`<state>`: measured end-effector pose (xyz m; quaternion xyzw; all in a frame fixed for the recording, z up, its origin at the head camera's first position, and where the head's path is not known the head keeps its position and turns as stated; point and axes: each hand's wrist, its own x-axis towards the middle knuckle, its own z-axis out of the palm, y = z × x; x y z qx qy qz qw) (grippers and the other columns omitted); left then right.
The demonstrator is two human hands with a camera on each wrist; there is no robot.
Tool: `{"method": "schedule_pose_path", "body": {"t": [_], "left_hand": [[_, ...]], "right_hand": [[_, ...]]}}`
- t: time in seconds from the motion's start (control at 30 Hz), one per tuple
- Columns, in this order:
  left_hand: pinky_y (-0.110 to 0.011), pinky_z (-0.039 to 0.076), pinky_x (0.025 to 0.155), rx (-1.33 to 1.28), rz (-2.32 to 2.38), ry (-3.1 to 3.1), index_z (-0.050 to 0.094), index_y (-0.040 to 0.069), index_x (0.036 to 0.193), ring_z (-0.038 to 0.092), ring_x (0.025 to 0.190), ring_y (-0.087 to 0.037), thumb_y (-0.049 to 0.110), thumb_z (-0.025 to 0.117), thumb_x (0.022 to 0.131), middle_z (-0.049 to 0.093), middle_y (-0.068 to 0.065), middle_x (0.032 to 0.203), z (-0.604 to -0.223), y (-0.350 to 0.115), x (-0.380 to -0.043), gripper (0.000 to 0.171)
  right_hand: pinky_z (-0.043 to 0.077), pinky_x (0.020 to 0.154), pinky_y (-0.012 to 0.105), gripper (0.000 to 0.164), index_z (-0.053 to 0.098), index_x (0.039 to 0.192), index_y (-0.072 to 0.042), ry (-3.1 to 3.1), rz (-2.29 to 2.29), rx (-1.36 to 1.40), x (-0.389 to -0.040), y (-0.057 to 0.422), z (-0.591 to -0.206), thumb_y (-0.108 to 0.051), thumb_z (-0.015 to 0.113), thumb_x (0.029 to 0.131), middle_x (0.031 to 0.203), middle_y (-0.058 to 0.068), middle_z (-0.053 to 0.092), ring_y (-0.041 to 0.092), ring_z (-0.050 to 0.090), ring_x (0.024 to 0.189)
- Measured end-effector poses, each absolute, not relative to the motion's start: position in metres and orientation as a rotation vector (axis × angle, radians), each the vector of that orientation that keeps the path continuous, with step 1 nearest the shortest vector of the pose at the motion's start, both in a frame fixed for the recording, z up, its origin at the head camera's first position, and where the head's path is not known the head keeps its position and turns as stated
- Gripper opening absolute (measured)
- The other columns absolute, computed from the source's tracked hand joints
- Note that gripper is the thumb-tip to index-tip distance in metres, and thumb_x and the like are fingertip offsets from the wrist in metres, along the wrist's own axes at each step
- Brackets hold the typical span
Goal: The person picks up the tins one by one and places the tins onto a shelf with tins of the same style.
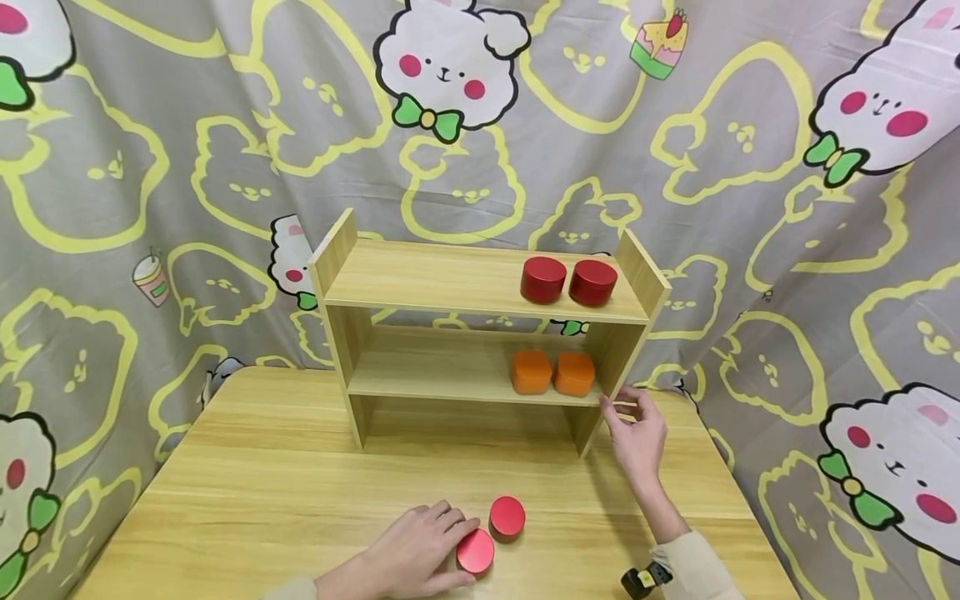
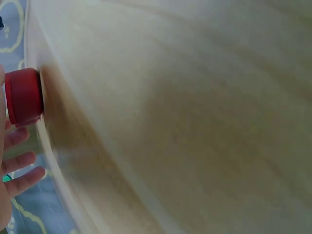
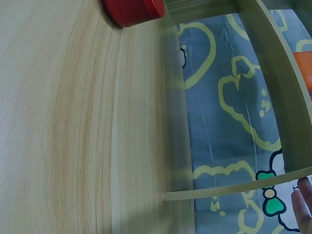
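Note:
My left hand [image 1: 420, 550] is at a red round tin [image 1: 476, 552] on the table, thumb on the near side and index finger on the far side. In the left wrist view the tin [image 2: 23, 96] stands on the tabletop, with the other fingers [image 2: 22, 183] spread below it. A second red tin [image 1: 507, 518] sits just beyond, to the right. Over at the wooden shelf [image 1: 480, 392], my right hand [image 1: 637, 433] touches the outer right side panel with its fingertips. The right wrist view shows only some of its fingers [image 3: 302, 202].
Two dark red round tins [image 1: 543, 280] stand at the right of the top board. Two orange rounded-square tins [image 1: 531, 372] are on the middle board, also right. Behind the wooden table [image 1: 247, 483] hangs a patterned curtain [image 1: 465, 183]. A black device [image 1: 645, 580] is strapped at the right wrist.

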<state>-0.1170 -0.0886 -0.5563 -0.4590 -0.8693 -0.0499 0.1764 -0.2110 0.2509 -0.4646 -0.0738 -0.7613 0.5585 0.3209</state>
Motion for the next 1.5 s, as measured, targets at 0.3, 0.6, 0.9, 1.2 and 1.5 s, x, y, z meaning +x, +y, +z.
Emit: {"method": "schedule_pose_path", "body": {"t": [0.3, 0.6, 0.9, 1.2, 1.5], "left_hand": [[-0.021, 0.057, 0.074, -1.288, -0.153, -2.477, 0.067, 0.019, 0.133, 0.064, 0.099, -0.008, 0.068, 0.055, 0.100, 0.071, 0.008, 0.111, -0.562, -0.084, -0.118, 0.061], [-0.019, 0.054, 0.071, -1.288, -0.159, -2.460, 0.070, 0.018, 0.128, 0.063, 0.095, -0.007, 0.070, 0.058, 0.097, 0.071, 0.008, 0.107, -0.561, -0.081, -0.121, 0.062], [-0.019, 0.055, 0.072, -1.272, -0.133, -2.451, 0.070, 0.020, 0.120, 0.062, 0.092, -0.007, 0.074, 0.058, 0.095, 0.071, 0.009, 0.104, -0.564, -0.084, -0.122, 0.061], [-0.017, 0.052, 0.068, -1.256, -0.151, -2.439, 0.068, 0.023, 0.110, 0.060, 0.088, -0.006, 0.076, 0.060, 0.092, 0.070, 0.011, 0.099, -0.566, -0.084, -0.121, 0.057], [-0.020, 0.054, 0.070, -1.214, -0.141, -2.452, 0.069, 0.022, 0.106, 0.061, 0.088, -0.007, 0.080, 0.060, 0.089, 0.070, 0.010, 0.098, -0.564, -0.085, -0.119, 0.060]], "right_hand": [[0.053, 0.063, 0.005, 0.020, 0.070, 0.107, 0.006, -2.010, 1.449, -0.222, -0.220, 0.259, -0.477, 0.002, 0.078, 0.089, 0.092, -0.017, 0.062, -0.013, 0.063, 0.076], [0.053, 0.066, 0.005, 0.022, 0.070, 0.109, 0.006, -2.020, 1.441, -0.206, -0.221, 0.259, -0.476, 0.000, 0.078, 0.090, 0.092, -0.019, 0.062, -0.014, 0.063, 0.077], [0.055, 0.065, 0.006, 0.021, 0.072, 0.106, 0.002, -2.006, 1.456, -0.171, -0.220, 0.260, -0.478, -0.003, 0.082, 0.088, 0.092, -0.014, 0.063, -0.013, 0.064, 0.076], [0.054, 0.065, 0.005, 0.021, 0.071, 0.107, 0.004, -2.013, 1.443, -0.188, -0.219, 0.258, -0.478, -0.001, 0.081, 0.089, 0.092, -0.015, 0.063, -0.014, 0.063, 0.076], [0.053, 0.065, 0.004, 0.020, 0.069, 0.106, 0.009, -2.020, 1.445, -0.177, -0.204, 0.247, -0.455, 0.003, 0.077, 0.089, 0.093, -0.008, 0.065, -0.013, 0.062, 0.076]]}}
